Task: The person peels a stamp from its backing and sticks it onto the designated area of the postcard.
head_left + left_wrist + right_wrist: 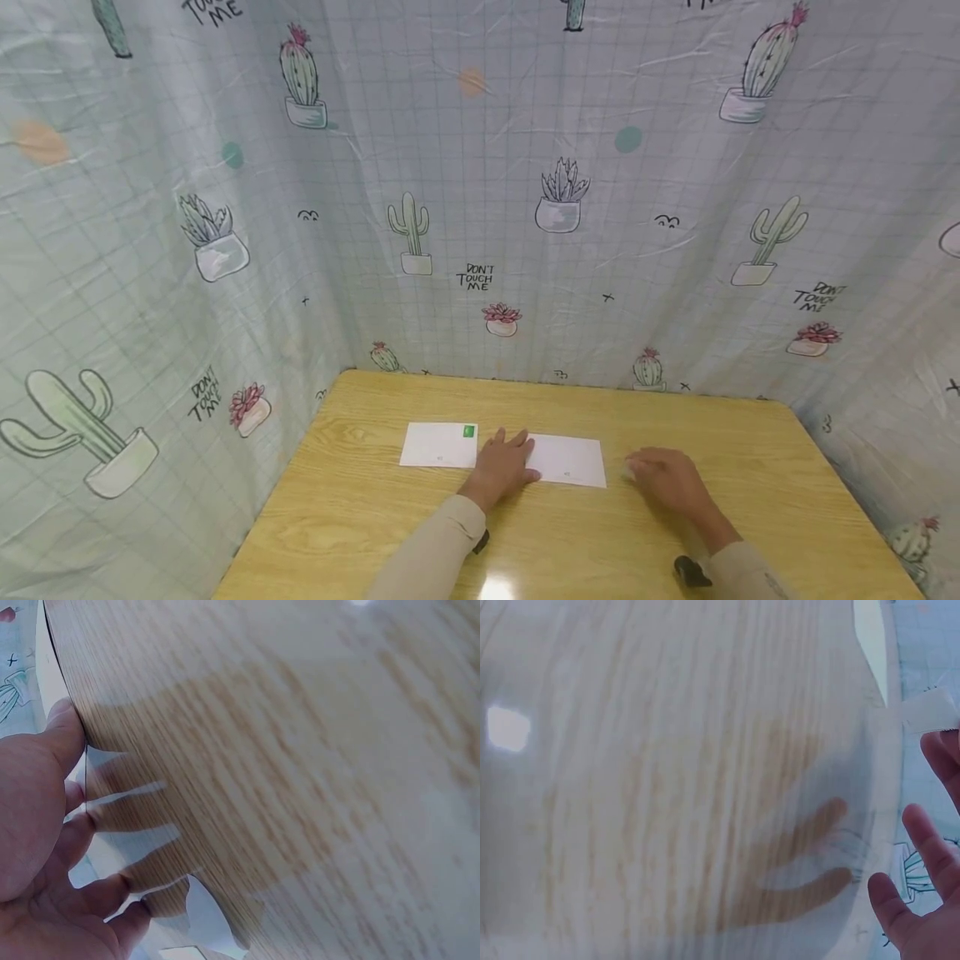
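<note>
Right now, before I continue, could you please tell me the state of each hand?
Left hand: open, fingers spread at the edge of the unstamped white paper.
Right hand: holding a small whitish piece.

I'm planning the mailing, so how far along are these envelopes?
Looks done: the left envelope bears a green stamp. In hand: the right hand holds a small pale piece; the left hand rests at the edge of the right envelope. Probably remaining: stamping that one, whose face shows no stamp.

White envelopes (567, 458), green stamp (468, 431), white slip (930, 711)
</note>
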`<state>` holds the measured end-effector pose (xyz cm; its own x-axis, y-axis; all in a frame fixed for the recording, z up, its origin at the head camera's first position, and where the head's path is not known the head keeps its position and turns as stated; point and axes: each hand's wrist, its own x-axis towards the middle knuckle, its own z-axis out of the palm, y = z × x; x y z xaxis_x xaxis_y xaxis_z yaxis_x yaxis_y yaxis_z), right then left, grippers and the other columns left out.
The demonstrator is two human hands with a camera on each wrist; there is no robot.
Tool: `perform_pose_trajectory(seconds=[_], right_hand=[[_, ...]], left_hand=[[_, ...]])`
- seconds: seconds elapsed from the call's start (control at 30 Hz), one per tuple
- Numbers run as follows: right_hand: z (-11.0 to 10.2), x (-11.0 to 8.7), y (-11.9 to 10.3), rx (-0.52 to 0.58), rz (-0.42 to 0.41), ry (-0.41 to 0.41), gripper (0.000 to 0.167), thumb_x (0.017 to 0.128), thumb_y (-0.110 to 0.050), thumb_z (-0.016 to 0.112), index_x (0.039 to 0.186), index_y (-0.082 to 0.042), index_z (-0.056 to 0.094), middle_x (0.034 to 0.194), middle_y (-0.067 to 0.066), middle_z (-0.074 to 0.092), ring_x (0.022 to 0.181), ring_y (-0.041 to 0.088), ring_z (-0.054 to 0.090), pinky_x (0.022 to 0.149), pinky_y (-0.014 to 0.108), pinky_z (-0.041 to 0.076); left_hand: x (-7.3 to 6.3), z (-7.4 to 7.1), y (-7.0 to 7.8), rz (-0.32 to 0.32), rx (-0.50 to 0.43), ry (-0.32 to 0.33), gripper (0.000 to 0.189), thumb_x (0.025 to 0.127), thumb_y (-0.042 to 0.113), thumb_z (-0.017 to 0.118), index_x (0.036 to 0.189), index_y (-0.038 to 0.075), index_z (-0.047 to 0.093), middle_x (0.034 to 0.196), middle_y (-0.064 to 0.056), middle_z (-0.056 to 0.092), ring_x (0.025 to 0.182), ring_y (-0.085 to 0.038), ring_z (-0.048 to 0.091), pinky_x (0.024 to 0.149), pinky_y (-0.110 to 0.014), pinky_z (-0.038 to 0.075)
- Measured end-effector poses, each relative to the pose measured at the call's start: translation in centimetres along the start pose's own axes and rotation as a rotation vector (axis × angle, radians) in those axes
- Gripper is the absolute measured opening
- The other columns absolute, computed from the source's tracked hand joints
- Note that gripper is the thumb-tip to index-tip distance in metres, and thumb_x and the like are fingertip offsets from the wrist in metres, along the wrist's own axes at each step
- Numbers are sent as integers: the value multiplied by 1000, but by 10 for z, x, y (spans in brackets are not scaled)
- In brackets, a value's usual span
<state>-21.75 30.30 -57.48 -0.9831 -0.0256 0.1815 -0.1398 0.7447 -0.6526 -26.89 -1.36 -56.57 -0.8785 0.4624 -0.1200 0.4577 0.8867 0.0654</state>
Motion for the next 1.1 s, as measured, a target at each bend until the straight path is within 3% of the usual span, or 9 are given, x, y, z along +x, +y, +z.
perform_pose_trajectory(seconds=[0.47,0.6,0.83,1.1], right_hand=[[-8,4,-17,2,-28,39,14,101,-19,70,99,-17,83,109,5,81,104,18,74,93,37,59],[-11,4,-22,7,-24,30,14,101,-21,69,100,-17,83,110,5,81,106,18,74,96,42,59],[-14,5,-30,49,10,20,17,102,-20,68,101,-11,82,112,11,80,109,29,73,99,55,57],[-17,8,-32,43,-5,37,16,100,-22,71,102,-11,82,111,9,80,98,6,70,85,30,58]], left_hand=[[-2,-4,1,2,-16,3,64,102,53,58,157,22,48,168,3,42,154,-38,39,123,-48,41],[-2,-3,1,6,-14,6,64,103,53,58,157,21,48,167,3,42,154,-38,40,123,-48,41],[-2,-5,1,7,-28,0,64,103,53,58,157,21,48,168,3,42,154,-39,39,123,-49,41],[0,-1,0,-1,-43,-2,64,101,53,60,157,22,49,167,4,42,154,-39,39,123,-48,40]])
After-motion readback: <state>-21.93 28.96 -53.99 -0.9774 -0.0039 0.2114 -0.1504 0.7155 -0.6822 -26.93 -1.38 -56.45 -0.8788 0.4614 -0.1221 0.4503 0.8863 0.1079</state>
